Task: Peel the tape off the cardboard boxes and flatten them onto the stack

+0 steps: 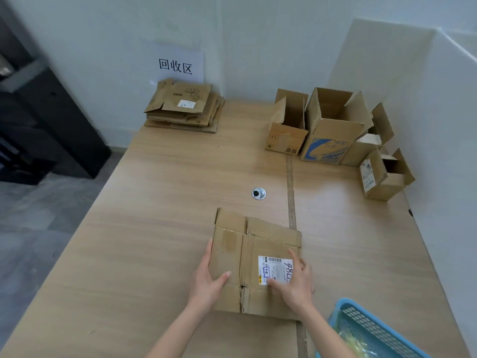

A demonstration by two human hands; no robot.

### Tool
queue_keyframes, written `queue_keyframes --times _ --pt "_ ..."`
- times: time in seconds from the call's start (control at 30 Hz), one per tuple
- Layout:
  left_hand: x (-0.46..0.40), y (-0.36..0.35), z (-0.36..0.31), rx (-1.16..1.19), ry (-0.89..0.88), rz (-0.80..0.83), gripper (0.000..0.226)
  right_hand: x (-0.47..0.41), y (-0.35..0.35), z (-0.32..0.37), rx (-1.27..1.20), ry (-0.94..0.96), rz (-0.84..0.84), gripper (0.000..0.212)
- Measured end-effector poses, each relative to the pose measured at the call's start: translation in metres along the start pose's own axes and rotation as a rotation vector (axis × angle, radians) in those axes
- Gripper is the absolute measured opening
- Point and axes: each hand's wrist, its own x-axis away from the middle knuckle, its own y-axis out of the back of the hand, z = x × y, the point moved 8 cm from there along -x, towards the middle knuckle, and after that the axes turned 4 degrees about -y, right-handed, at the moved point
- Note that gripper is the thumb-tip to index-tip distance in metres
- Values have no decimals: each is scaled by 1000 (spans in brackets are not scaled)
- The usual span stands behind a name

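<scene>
One flattened brown cardboard box (pixel 255 264) lies flat on the light wood-grain table (pixel 160 215), near edge, roughly centre. It carries one white shipping label (pixel 276 270) with a barcode and handwritten digits, plus one strip of tan tape residue (pixel 229 241) on the left panel. Left hand (pixel 207 281) grips the box's left edge, thumb on top, fingers along the side. Right hand (pixel 293 282) holds the right edge, thumb lying over the label's lower corner, fingers spread along the side. Both hands hold the same piece; nothing else in either. One stack of flattened brown cardboard (pixel 184 107) sits at the far left corner of the table against the white wall, under one white paper sign (pixel 178 64) with three black characters; the top sheet has a small white sticker and a flower drawing. Exact sheet count in the stack can't be read. Far right: four open upright brown cardboard boxes in a cluster, flaps up: one small with printed icons (pixel 287 130), one tall with blue print (pixel 333 127), one partly hidden behind it (pixel 371 143), one nearer with a white label on its side (pixel 384 177). One round silver cable grommet (pixel 258 193) is set into the table just beyond the flattened box. One blue plastic mesh basket (pixel 371 332) sits at the lower right corner, something yellowish inside, blurred.
</scene>
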Motion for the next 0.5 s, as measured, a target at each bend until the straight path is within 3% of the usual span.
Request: queue_keyframes --times 0.23,0.5 --pt "0 96 -75 44 -183 -59 96 36 -24 60 -485 1 309 140" --pt "33 255 -119 -25 -273 -287 98 85 -17 199 -519 248 226 101"
